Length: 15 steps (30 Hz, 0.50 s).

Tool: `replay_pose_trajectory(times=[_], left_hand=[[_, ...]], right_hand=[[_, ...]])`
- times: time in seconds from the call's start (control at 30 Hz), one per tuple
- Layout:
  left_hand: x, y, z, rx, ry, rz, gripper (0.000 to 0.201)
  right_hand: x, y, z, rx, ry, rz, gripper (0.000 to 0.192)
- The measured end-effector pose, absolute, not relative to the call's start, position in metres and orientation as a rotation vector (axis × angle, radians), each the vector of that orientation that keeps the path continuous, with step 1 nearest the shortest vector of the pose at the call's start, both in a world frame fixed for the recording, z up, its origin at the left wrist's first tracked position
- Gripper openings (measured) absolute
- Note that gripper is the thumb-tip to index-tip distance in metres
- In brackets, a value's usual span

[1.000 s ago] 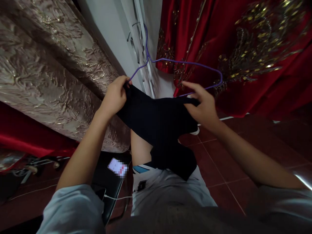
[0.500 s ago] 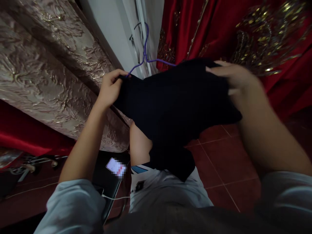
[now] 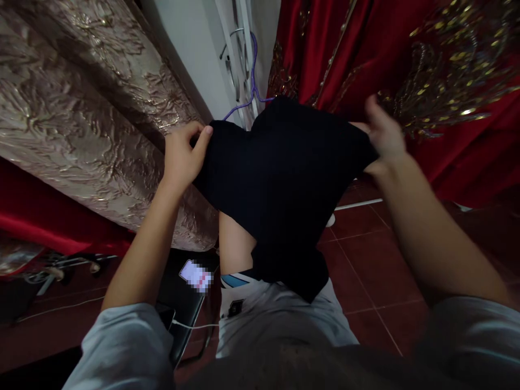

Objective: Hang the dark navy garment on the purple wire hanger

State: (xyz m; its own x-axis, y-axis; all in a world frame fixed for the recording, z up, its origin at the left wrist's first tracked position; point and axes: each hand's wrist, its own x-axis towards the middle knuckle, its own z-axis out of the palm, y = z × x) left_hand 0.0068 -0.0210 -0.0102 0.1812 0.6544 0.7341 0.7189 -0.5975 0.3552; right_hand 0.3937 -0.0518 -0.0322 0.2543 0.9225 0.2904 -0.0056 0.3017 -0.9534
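Observation:
A dark navy or black garment (image 3: 280,162), likely a shirt, hangs from a purple hanger (image 3: 254,89) and drapes down over my lap. My left hand (image 3: 184,149) pinches its upper left corner between thumb and fingers, close to the hanger's left arm. At the garment's right edge is my right hand (image 3: 384,135), slightly blurred. Its thumb stands up away from the cloth, and its other fingers reach toward the fabric, partly hidden by it. Most of the hanger's right arm is under the cloth.
The hanger hooks onto a white metal stand (image 3: 244,43). Beige textured fabric (image 3: 101,124) hangs at left, red sequined fabric (image 3: 406,54) at right. A lit phone (image 3: 195,275) lies on a black seat (image 3: 170,265), with a white cable (image 3: 195,326) nearby. Red tiles (image 3: 365,260) cover the floor.
My right hand has shifted slightly left and its thumb has lifted off the cloth. The garment's right side has narrowed and drooped. My left hand stays at the left corner.

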Motion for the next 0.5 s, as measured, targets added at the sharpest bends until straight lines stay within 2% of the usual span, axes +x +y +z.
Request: replay_pose_trajectory(times=[0.03,0.1,0.17,0.3,0.4,0.5], left_hand=[[0.010,-0.026,-0.008,-2.357,-1.398,-1.360,0.035],[0.020,-0.036,-0.002,-2.348,-1.481,-1.203,0.027],[0.027,-0.050,0.009,-2.307,-1.575,-0.989,0.020],[0.025,-0.089,0.033,-2.402,-1.577,-0.549,0.057],[0.014,-0.115,0.048,-2.596,-1.618,-0.165,0.067],[0.009,-0.126,0.056,-2.853,-1.724,-0.157,0.084]], right_hand=[[0.395,-0.059,-0.027,-1.088,-1.132,0.988,0.044],[0.393,-0.075,-0.016,-1.073,-1.148,1.228,0.032],[0.386,-0.087,-0.005,-0.982,-1.146,1.219,0.016],[0.373,-0.096,-0.005,-0.866,-1.052,1.095,0.022],[0.368,-0.098,-0.019,-0.798,-0.996,0.961,0.017],[0.360,-0.104,-0.031,-0.777,-1.040,0.773,0.024]])
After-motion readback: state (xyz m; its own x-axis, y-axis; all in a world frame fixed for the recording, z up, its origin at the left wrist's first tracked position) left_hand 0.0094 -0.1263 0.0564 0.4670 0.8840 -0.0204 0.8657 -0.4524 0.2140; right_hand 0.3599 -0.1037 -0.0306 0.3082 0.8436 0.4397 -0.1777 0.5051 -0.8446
